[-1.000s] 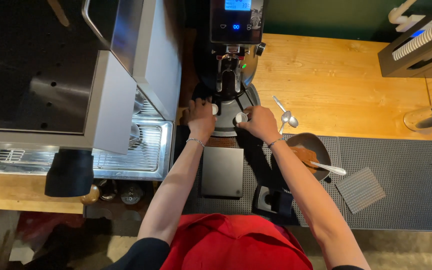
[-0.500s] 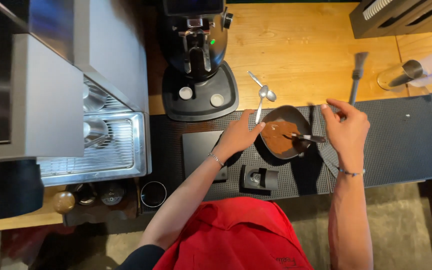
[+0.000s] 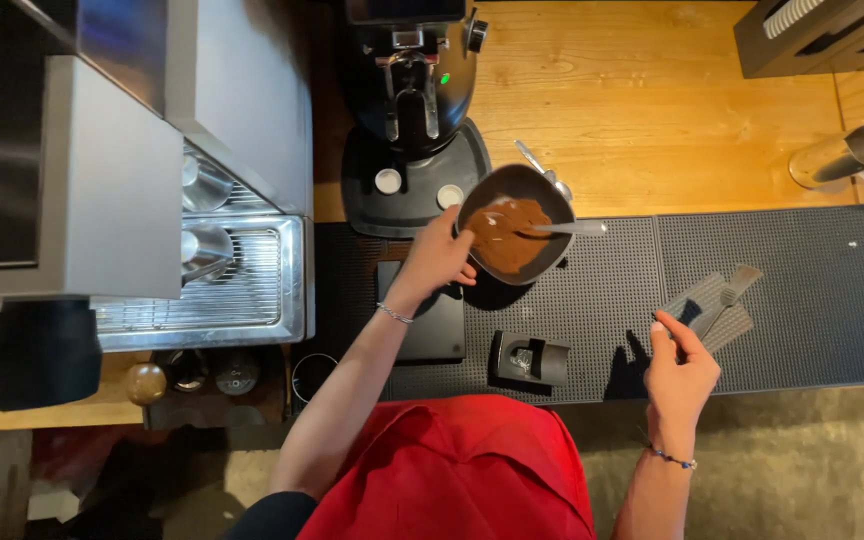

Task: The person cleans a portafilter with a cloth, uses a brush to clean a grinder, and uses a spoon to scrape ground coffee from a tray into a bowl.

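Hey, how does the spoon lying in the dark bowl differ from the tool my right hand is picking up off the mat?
The spoon rests across the bowl of brown powder, which the left hand holds at its rim; the flat tool is pinched by the right hand above the grey mat. The spoon lies about level; the tool slants up to the right. Both are slim and light-coloured.

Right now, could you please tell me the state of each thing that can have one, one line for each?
Dark round bowl: lifted off the mat, holds brown powder, a metal spoon rests in it.
Left hand: grip closed on the bowl's rim.
Right hand: pinching a flat metal brush, tilted over the mat.
Black coffee grinder: green light lit.
Metal cup: lying on its side.
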